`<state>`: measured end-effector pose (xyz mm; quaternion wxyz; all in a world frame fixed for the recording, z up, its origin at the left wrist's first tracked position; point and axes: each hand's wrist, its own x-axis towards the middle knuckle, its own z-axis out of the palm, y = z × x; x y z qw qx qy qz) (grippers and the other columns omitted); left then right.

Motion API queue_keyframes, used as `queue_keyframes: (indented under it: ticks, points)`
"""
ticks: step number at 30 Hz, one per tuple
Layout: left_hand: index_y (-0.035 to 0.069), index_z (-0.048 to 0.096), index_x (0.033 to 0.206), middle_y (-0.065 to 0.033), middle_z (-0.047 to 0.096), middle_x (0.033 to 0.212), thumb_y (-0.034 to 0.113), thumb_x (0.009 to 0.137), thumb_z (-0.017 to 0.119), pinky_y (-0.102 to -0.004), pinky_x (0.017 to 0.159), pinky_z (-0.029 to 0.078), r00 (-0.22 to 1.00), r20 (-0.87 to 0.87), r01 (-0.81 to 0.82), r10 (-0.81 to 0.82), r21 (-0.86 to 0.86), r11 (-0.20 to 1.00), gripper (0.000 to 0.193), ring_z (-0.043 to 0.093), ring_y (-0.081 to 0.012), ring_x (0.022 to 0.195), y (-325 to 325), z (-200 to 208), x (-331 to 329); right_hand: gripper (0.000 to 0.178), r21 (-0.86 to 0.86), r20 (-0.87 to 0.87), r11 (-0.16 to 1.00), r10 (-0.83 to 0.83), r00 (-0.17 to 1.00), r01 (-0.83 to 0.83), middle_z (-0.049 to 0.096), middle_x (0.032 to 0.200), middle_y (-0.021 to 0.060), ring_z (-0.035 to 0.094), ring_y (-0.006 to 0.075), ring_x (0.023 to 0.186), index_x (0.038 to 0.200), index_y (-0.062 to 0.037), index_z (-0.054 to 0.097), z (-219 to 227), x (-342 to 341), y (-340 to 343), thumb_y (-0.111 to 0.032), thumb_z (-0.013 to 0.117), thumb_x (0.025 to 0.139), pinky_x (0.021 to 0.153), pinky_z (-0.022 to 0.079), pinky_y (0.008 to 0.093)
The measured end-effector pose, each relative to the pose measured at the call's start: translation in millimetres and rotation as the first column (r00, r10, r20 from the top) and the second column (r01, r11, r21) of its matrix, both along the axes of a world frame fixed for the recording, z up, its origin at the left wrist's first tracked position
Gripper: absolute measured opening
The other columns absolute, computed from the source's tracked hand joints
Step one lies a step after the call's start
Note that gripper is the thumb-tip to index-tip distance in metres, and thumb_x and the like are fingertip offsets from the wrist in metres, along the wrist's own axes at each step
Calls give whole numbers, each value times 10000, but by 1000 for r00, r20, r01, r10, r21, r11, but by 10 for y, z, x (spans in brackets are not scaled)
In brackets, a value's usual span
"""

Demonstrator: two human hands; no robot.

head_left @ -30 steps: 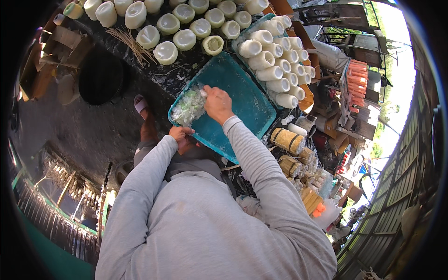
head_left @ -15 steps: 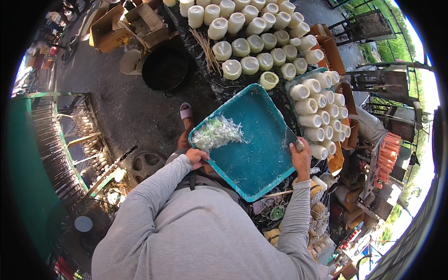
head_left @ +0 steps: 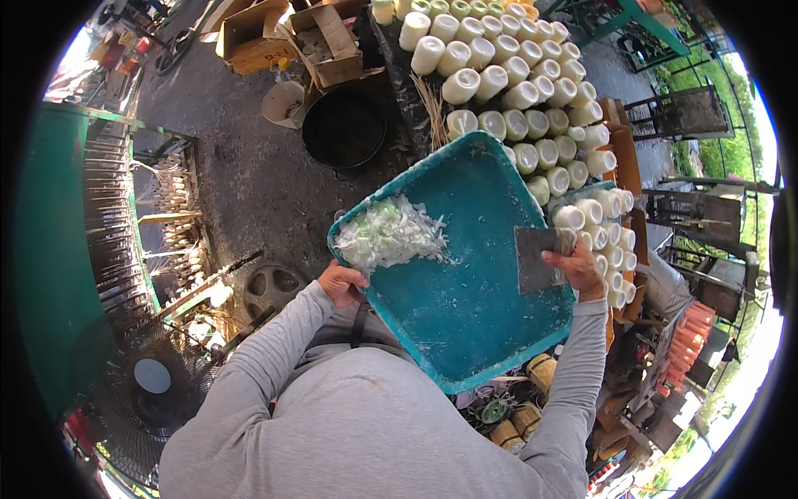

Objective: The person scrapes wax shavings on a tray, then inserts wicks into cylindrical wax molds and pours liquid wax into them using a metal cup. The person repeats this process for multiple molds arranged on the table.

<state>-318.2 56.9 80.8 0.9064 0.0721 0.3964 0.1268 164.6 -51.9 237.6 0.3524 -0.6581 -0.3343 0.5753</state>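
The left hand (head_left: 342, 284) pinches the rim of the teal tray (head_left: 465, 328), while the right hand (head_left: 577, 268) grips a flat grey scraper (head_left: 530, 262) over the tray's right side, white and pale-green shavings (head_left: 389, 234) lying heaped in the tray's left corner.

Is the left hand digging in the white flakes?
No, the left hand is at the rim of the blue tray, below the heap of white flakes.

Cluttered workshop: rows of whitish cylinders (head_left: 521, 96), cardboard boxes (head_left: 253, 51).
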Motion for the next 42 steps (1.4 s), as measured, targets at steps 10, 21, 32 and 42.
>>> queue_keyframes:
  ticks: [10,21,32,42]
  points:
    - [29,588,1376,-59,722,1172,123,1050,613,-395,907,595,786,60,-566,615,471,677,340,702,-173,1038,1861,226,-739,353,226,346,945,149,926,-236,754,998,56,675,133,865,1121,26,735,-240,-999,3346,-232,822,897,819,552,312]
    - [-14,627,1389,-83,719,1203,144,1072,560,-316,919,539,239,-249,-450,938,828,335,360,660,-145,1030,3841,303,-1871,273,102,-125,971,227,966,-215,764,1044,72,741,187,906,1172,4,727,-647,-2767,5694,-74,774,915,825,608,362]
    - [-43,409,1551,-80,626,1341,192,1071,583,-297,1060,432,510,-70,-614,858,668,420,562,578,-142,1189,6075,45,-3432,278,158,-150,978,161,975,-137,753,1034,59,726,179,890,1178,10,722,-693,-4222,8183,-40,769,909,814,591,349]
    - [-59,380,1553,-125,633,1355,84,1023,552,-310,1029,489,471,-88,-568,878,731,378,575,620,-171,1184,7724,169,-4458,311,352,24,890,299,954,-288,724,1093,24,682,142,970,1207,-26,692,-647,-5871,11157,-67,770,908,913,534,318]
